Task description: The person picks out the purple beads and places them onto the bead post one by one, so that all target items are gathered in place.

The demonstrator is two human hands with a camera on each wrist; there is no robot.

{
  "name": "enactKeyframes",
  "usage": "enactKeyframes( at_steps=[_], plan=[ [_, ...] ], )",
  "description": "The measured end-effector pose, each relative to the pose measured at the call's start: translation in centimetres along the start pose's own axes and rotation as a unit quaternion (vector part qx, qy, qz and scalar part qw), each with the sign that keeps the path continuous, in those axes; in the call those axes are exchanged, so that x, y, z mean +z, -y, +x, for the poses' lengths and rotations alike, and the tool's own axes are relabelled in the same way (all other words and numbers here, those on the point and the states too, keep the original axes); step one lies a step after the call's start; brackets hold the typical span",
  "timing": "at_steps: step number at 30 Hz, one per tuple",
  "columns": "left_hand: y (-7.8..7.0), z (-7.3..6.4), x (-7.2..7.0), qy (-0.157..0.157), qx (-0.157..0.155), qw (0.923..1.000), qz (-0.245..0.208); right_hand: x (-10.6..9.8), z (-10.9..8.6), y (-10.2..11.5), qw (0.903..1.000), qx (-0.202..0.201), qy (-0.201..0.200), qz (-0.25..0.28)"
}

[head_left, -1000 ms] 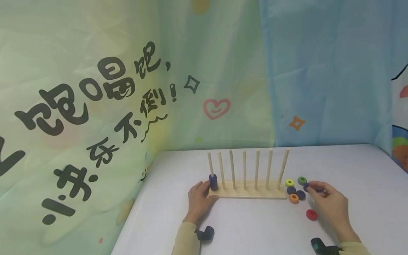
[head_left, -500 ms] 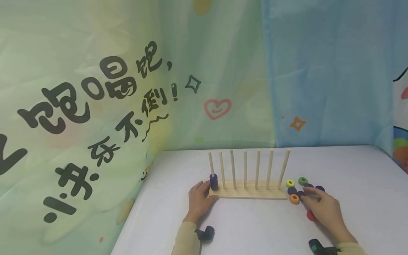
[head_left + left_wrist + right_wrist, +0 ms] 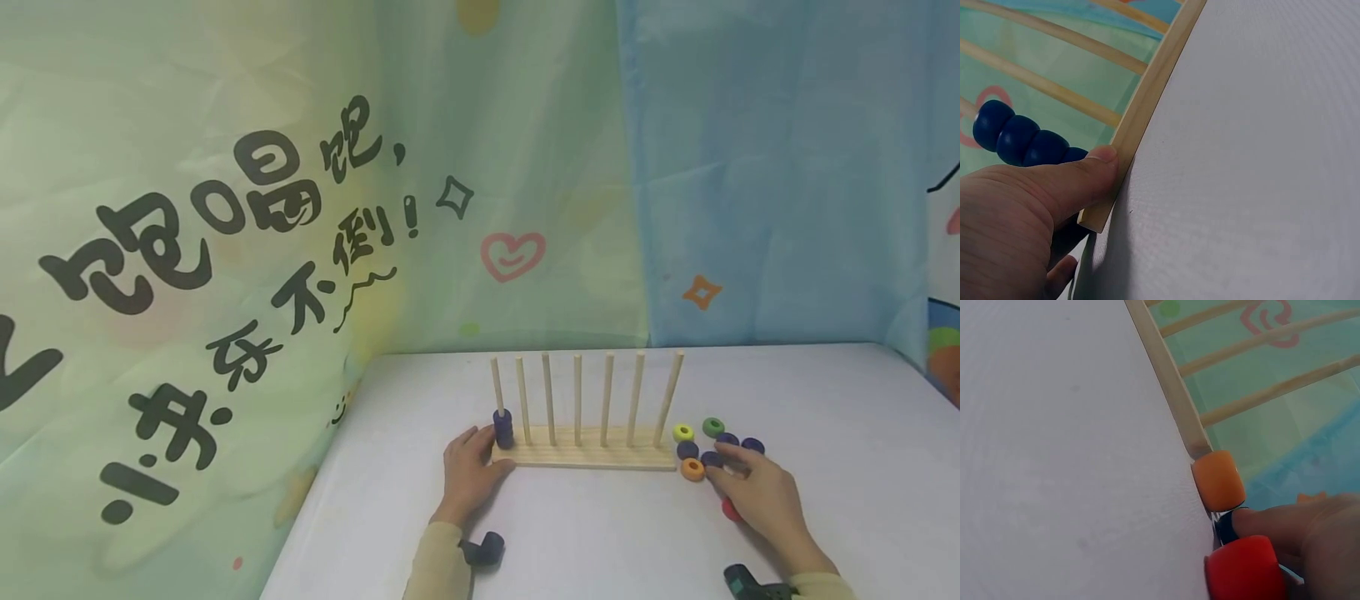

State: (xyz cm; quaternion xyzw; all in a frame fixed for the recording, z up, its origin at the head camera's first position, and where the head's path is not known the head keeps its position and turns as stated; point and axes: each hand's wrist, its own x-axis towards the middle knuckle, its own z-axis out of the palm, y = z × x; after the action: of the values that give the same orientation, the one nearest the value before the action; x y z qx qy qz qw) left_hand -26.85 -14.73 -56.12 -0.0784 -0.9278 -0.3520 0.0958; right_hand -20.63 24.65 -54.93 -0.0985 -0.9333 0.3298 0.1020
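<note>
A wooden peg stand (image 3: 585,450) with several upright pegs stands on the white table. Dark blue beads (image 3: 502,429) are stacked on its leftmost peg. My left hand (image 3: 468,475) grips the stand's left end, thumb on the front edge of the base, as the left wrist view shows; its other fingers are mostly hidden. To the right of the stand, my right hand (image 3: 765,496) pinches a loose dark blue bead (image 3: 709,459) between thumb and index finger. In the right wrist view the thumb presses against this blue bead (image 3: 1227,529), between the orange and red beads.
Around the right hand lie a yellow bead (image 3: 682,432), a green bead (image 3: 713,427), an orange bead (image 3: 692,469) and a partly covered red bead (image 3: 731,509). Other dark blue beads (image 3: 753,446) lie close by. A printed cloth backdrop (image 3: 510,167) hangs behind the table.
My right hand has left a blue bead farther back and moved left and towards me to another blue bead. My left hand stays on the stand's end.
</note>
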Motion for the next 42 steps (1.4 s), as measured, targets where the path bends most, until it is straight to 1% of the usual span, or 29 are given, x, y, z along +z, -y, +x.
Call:
enactKeyframes(
  at_steps=[6,11,13,16,21,24,27,29,32,34,38,42],
  plan=[
    [0.0,-0.1,0.0,0.004,-0.009,0.9999,0.000,-0.1,-0.2,0.1,0.9998,0.002,-0.020,0.005],
    [0.0,0.0,0.0,0.003,-0.010,0.9999,-0.005,-0.4,-0.3,0.3,0.9988,0.001,-0.040,0.027],
    [0.0,0.0,0.0,0.002,-0.008,0.9999,-0.006,-0.6,-0.4,0.5,0.9982,0.010,-0.043,0.040],
    [0.2,0.1,0.1,0.000,-0.003,1.0000,-0.002,-0.8,-0.6,1.1,0.9971,0.017,-0.053,0.053],
    [0.3,0.2,0.1,-0.002,0.005,1.0000,0.002,-1.1,-0.9,2.5,0.9932,0.020,-0.087,0.074],
    [0.4,0.3,0.1,-0.003,0.009,1.0000,0.002,-1.3,-1.0,3.2,0.9902,0.035,-0.091,0.100],
    [0.4,0.3,0.1,-0.003,0.011,0.9999,0.004,-1.4,-1.3,3.9,0.9882,0.039,-0.076,0.127],
    [0.4,0.3,0.1,-0.002,0.011,0.9999,0.004,-1.4,-1.4,4.2,0.9875,0.031,-0.058,0.143],
    [0.4,0.2,0.1,-0.002,0.011,0.9999,0.002,-1.1,-1.5,4.6,0.9855,0.009,-0.036,0.166],
    [0.4,0.2,0.1,-0.004,0.013,0.9999,0.001,-0.8,-1.6,4.8,0.9839,0.006,-0.021,0.177],
    [0.3,0.2,0.0,-0.006,0.013,0.9999,0.001,0.1,-1.8,5.5,0.9838,0.003,-0.008,0.179],
    [0.3,0.2,-0.1,-0.004,0.012,0.9999,0.000,0.8,-2.1,6.6,0.9837,-0.015,-0.004,0.179]
  ],
)
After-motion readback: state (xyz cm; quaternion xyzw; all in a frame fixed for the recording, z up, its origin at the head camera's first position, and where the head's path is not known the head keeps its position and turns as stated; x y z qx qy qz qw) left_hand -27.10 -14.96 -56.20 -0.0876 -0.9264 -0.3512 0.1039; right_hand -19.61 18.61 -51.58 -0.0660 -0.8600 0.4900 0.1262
